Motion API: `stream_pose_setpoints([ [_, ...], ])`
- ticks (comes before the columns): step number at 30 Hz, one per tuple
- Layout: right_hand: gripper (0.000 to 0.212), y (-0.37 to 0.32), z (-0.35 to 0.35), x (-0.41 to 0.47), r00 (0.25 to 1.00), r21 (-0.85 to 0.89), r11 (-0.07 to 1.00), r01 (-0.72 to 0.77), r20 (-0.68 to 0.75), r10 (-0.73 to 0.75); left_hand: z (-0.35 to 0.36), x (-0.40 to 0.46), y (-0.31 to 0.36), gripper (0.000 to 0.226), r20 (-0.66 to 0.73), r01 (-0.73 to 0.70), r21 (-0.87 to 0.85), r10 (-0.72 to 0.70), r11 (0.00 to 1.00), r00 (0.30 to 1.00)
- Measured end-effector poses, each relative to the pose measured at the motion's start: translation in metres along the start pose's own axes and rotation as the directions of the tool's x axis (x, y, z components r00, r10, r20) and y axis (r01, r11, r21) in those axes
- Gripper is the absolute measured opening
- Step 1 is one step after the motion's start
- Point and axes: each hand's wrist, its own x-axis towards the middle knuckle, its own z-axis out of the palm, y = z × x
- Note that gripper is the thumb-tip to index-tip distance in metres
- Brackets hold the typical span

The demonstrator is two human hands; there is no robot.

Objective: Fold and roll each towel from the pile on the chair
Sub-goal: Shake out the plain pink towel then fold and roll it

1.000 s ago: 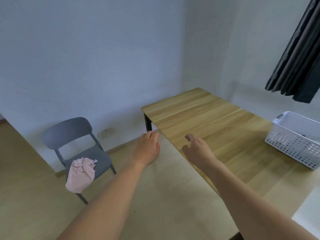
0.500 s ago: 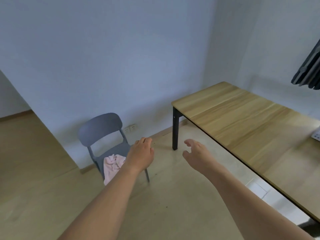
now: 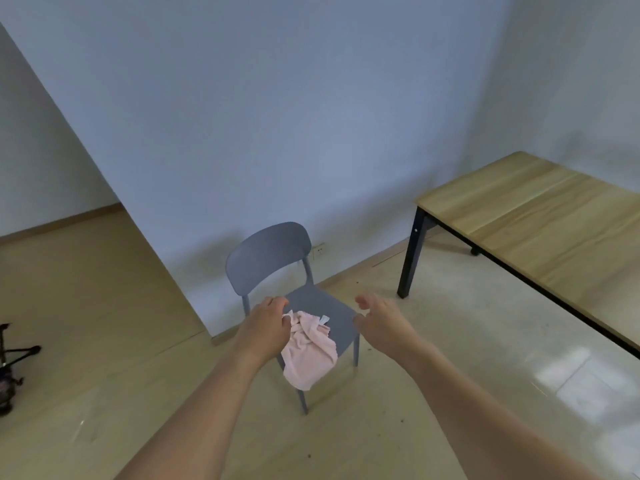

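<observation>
A crumpled pink towel (image 3: 309,353) lies on the seat of a grey chair (image 3: 273,251) and hangs over its front edge. My left hand (image 3: 266,327) reaches out in front of the towel's left side with loosely curled fingers; whether it touches the cloth I cannot tell. To the right of the towel my right hand (image 3: 379,322) is stretched out, fingers relaxed and spread, holding nothing.
A wooden table (image 3: 540,216) with black legs stands at the right. The chair sits against a pale wall with a socket (image 3: 319,250) low behind it. A dark tripod-like object (image 3: 14,358) is on the floor at the far left.
The view has swung left from the table to the chair. Both hands have come forward and now frame the pink towel, the left one close over it.
</observation>
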Motion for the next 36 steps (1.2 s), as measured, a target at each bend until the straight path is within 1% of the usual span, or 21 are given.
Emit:
stream_pose_setpoints([
  [3, 0.043, -0.015, 0.024, 0.015, 0.998, -0.002, 0.998, -0.065, 0.018, 0.065, -0.002, 0.024, -0.038, 0.027, 0.094, 0.038, -0.032, -0.035, 0.999, 0.995],
  [6, 0.040, -0.011, 0.027, 0.039, 0.986, 0.012, 0.987, -0.160, -0.035, 0.160, -0.001, 0.054, -0.054, 0.033, 0.181, 0.032, -0.059, -0.021, 0.998, 0.983],
  [9, 0.040, -0.008, 0.030, 0.074, 0.976, 0.025, 0.978, -0.208, -0.066, 0.209, 0.000, 0.084, -0.059, 0.033, 0.203, -0.001, -0.078, 0.017, 0.997, 0.979],
  [13, 0.033, -0.015, 0.057, 0.125, 0.975, 0.045, 0.974, -0.220, -0.034, 0.222, 0.005, 0.126, -0.084, 0.030, 0.232, -0.060, -0.075, 0.076, 0.995, 0.970],
  [17, 0.038, -0.011, 0.099, 0.195, 0.957, 0.061, 0.955, -0.289, -0.004, 0.290, 0.022, 0.195, -0.132, 0.035, 0.287, -0.037, -0.077, 0.057, 0.996, 0.956],
  [20, 0.037, 0.012, 0.142, 0.258, 0.947, -0.047, 0.946, -0.321, -0.002, 0.322, 0.067, 0.257, -0.167, 0.038, 0.359, -0.045, -0.093, 0.076, 0.995, 0.930],
  [23, 0.015, 0.052, 0.200, 0.331, 0.942, -0.123, 0.934, -0.334, -0.008, 0.336, 0.137, 0.322, -0.198, 0.039, 0.393, -0.064, -0.146, 0.118, 0.987, 0.912],
  [25, 0.019, 0.080, 0.238, 0.371, 0.939, -0.171, 0.927, -0.335, 0.028, 0.344, 0.189, 0.351, -0.213, 0.038, 0.427, -0.071, -0.182, 0.143, 0.981, 0.893],
  [27, 0.013, 0.113, 0.277, 0.405, 0.928, -0.224, 0.912, -0.344, 0.064, 0.366, 0.243, 0.371, -0.228, 0.038, 0.438, -0.080, -0.207, 0.165, 0.975, 0.884],
  [29, 0.022, 0.146, 0.310, 0.433, 0.909, -0.275, 0.886, -0.373, 0.080, 0.408, 0.294, 0.387, -0.240, 0.040, 0.435, -0.092, -0.205, 0.175, 0.975, 0.883],
  [31, 0.018, 0.175, 0.335, 0.452, 0.897, -0.299, 0.866, -0.402, 0.062, 0.438, 0.340, 0.398, -0.250, 0.044, 0.435, -0.099, -0.175, 0.167, 0.980, 0.885],
  [33, 0.028, 0.195, 0.350, 0.463, 0.909, -0.319, 0.862, -0.394, 0.004, 0.417, 0.378, 0.405, -0.261, 0.045, 0.414, -0.103, -0.141, 0.153, 0.985, 0.897],
  [34, 0.031, 0.202, 0.355, 0.466, 0.920, -0.328, 0.866, -0.377, -0.023, 0.391, 0.393, 0.408, -0.266, 0.044, 0.377, -0.136, -0.109, 0.168, 0.985, 0.911],
  [36, 0.021, 0.209, 0.360, 0.470, 0.945, -0.340, 0.884, -0.320, -0.047, 0.324, 0.415, 0.412, -0.273, 0.037, 0.279, -0.227, -0.054, 0.233, 0.972, 0.932],
])
